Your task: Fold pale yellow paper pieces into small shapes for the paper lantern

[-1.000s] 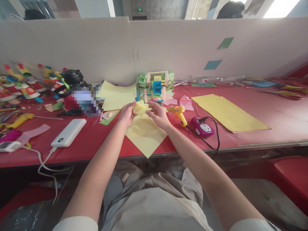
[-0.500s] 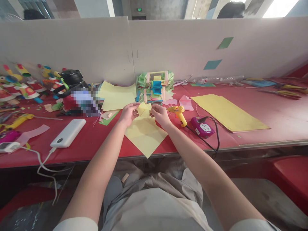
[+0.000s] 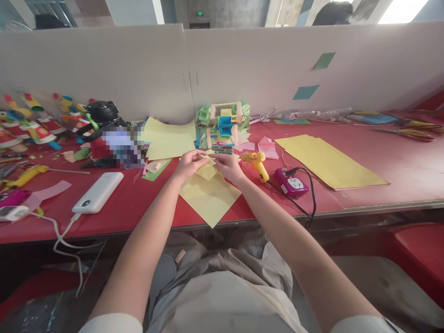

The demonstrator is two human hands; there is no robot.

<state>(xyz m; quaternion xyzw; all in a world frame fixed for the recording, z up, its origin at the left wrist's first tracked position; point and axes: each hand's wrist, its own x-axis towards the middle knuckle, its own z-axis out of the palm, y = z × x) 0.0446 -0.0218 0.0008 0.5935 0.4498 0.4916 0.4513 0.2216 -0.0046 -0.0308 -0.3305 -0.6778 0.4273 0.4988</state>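
Note:
A small folded piece of yellow paper (image 3: pixel 207 172) is held between my two hands, above a larger yellow sheet (image 3: pixel 212 203) that lies with one corner toward the table's front edge. My left hand (image 3: pixel 190 164) pinches its left side, thumb on top. On the right side, my right hand (image 3: pixel 229 165) grips it with fingertips close to those of the left. The fingers partly cover the paper's upper folds. Just beyond the hands stands a green, blue and wooden paper craft (image 3: pixel 225 125). A yellow glue gun (image 3: pixel 258 164) lies right beside my right hand.
A purple power socket (image 3: pixel 292 182) with a black cable and a stack of yellow sheets (image 3: pixel 329 162) lie to the right. On the left are a white power bank (image 3: pixel 99 192), a black-lidded bottle (image 3: pixel 104 113) and paper figures (image 3: pixel 38 125). Behind runs a partition (image 3: pixel 104 64).
Both hands have drawn closer together, with fingertips nearly meeting over the small paper. The small paper has tilted and sits slightly lower, more covered by the fingers.

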